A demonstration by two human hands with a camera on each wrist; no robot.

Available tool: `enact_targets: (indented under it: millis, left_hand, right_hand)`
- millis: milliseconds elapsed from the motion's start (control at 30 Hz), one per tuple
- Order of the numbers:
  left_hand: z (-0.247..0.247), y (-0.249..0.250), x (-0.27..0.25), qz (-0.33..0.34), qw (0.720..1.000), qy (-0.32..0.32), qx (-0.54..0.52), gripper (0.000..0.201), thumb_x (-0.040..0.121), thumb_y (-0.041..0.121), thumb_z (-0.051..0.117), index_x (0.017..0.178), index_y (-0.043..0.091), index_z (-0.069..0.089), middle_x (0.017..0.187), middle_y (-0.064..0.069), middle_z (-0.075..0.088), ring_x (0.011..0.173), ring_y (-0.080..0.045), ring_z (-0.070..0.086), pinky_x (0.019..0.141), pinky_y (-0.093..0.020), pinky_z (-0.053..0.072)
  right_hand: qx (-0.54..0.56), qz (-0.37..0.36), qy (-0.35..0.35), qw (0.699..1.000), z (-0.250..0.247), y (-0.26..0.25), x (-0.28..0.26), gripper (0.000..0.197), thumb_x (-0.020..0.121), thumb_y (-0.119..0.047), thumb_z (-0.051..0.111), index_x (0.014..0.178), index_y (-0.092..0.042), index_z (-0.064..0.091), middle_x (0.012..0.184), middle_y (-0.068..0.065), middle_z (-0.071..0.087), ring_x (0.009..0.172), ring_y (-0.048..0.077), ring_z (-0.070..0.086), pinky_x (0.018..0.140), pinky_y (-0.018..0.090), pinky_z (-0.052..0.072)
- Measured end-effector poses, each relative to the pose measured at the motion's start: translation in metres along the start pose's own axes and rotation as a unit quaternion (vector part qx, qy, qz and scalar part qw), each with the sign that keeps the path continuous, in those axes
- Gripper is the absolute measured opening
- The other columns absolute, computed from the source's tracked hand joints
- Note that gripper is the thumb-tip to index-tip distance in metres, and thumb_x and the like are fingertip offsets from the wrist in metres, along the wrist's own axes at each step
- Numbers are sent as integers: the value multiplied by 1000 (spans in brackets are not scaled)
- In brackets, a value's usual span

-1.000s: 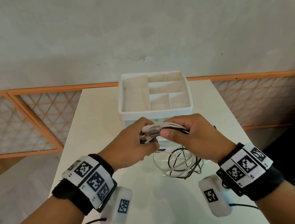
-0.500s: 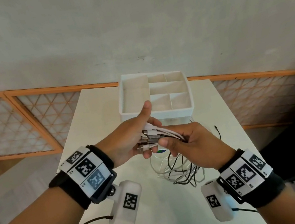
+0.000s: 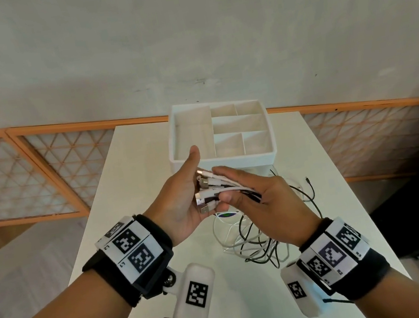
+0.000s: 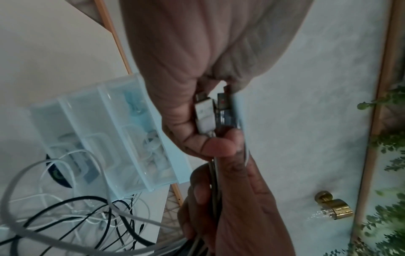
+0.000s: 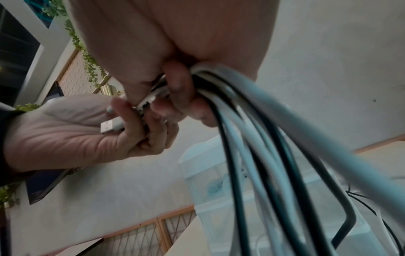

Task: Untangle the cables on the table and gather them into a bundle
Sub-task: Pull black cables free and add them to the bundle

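A bunch of white and black cables has its plug ends point(image 3: 206, 195) gathered between my two hands, above the white table point(image 3: 136, 226). My left hand point(image 3: 193, 186) cups the plugs from the left with its thumb raised; in the right wrist view its fingers curl round a USB plug point(image 5: 109, 127). My right hand point(image 3: 230, 183) grips the cords just behind the plugs, thumb underneath. From it the cords point(image 5: 252, 138) hang down into a loose tangle point(image 3: 252, 237) on the table. The left wrist view shows the white plugs point(image 4: 205, 112) side by side.
A white divided organizer box point(image 3: 219, 158) stands just beyond the hands. A small round white device point(image 3: 227, 214) lies under the tangle. The table is narrow, with edges close on the left and right. A grey wall is behind.
My left thumb has lifted off the plugs and now points up. Both hands have turned a little, and my right fingers now lie over the top of the bundle.
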State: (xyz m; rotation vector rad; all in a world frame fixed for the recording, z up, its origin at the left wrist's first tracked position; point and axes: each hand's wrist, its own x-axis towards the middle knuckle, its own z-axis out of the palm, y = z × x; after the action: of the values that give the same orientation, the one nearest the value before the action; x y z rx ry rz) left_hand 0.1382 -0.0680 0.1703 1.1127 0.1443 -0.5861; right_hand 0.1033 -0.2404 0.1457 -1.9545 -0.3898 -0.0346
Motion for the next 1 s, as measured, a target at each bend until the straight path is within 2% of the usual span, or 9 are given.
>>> enact_targets:
  millis: [67, 200, 333, 467, 567, 633, 767, 833, 1000]
  left_hand:
    - [-1, -3, 1, 17, 1000, 12, -21, 63, 96, 55, 47, 110, -3, 66, 90, -17, 69, 64, -23, 66, 59, -33, 60]
    - [0, -7, 1, 36, 999, -4, 6, 68, 96, 56, 41, 115, -4, 67, 95, -18, 71, 78, -23, 69, 71, -33, 62]
    - [3, -5, -3, 57, 995, -27, 77, 64, 88, 60, 46, 103, 3, 72, 91, -13, 74, 81, -22, 71, 77, -32, 61]
    - [2, -8, -5, 105, 983, -29, 145, 55, 79, 46, 62, 113, 3, 60, 89, -13, 71, 77, -24, 67, 63, -28, 57]
    - [-1, -13, 3, 147, 978, 44, 145, 55, 80, 45, 70, 112, 2, 57, 87, -14, 71, 74, -27, 71, 61, -32, 56]
    - [-2, -16, 6, 157, 975, 89, 130, 49, 83, 41, 73, 111, 6, 55, 79, -13, 69, 70, -27, 70, 57, -30, 54]
    - [-9, -20, 15, 154, 962, 146, 172, 49, 82, 50, 72, 91, 4, 59, 73, -10, 68, 69, -26, 68, 71, -41, 57]
    - [-11, -20, 15, 145, 955, 158, 204, 49, 85, 55, 66, 77, 9, 56, 69, -8, 63, 67, -24, 64, 72, -42, 54]
    - [-5, -19, 12, 125, 951, 154, 235, 42, 96, 46, 56, 76, 10, 47, 64, -9, 59, 50, -19, 57, 47, -29, 46]
  right_hand:
    - [2, 3, 29, 1000, 0, 1, 0, 39, 96, -21, 64, 135, -24, 62, 82, -18, 71, 54, -4, 57, 56, 4, 39]
    - [1, 2, 79, 997, 3, 2, 4, 30, 98, -24, 62, 126, -30, 67, 92, -20, 73, 68, -10, 63, 62, 4, 42]
    - [-5, 5, 90, 996, 8, -2, 8, 29, 99, -25, 61, 126, -25, 70, 93, -17, 74, 72, -8, 66, 64, 8, 47]
    - [-31, 1, 17, 999, 6, -5, 7, 31, 100, -33, 56, 129, -30, 67, 71, -21, 68, 57, 0, 55, 58, 13, 43]
    - [-3, 1, -80, 997, 6, -9, 3, 52, 97, -33, 62, 146, -35, 45, 100, -16, 75, 82, 0, 68, 79, 22, 56]
    - [-8, 6, -87, 996, 7, -8, 2, 69, 92, -32, 70, 151, -34, 34, 110, -8, 75, 101, 10, 71, 93, 34, 56]
    - [-35, -10, -76, 996, 7, -1, 4, 53, 96, -26, 66, 145, -21, 47, 121, -8, 72, 112, 4, 67, 98, 36, 53]
    - [-41, -21, -72, 996, 6, 1, 3, 43, 98, -26, 63, 140, -19, 55, 118, -7, 73, 109, 6, 68, 96, 36, 54]
    - [-89, -16, -54, 994, 9, 4, 4, 24, 102, -26, 55, 122, -23, 66, 80, 0, 71, 67, 18, 63, 65, 35, 52]
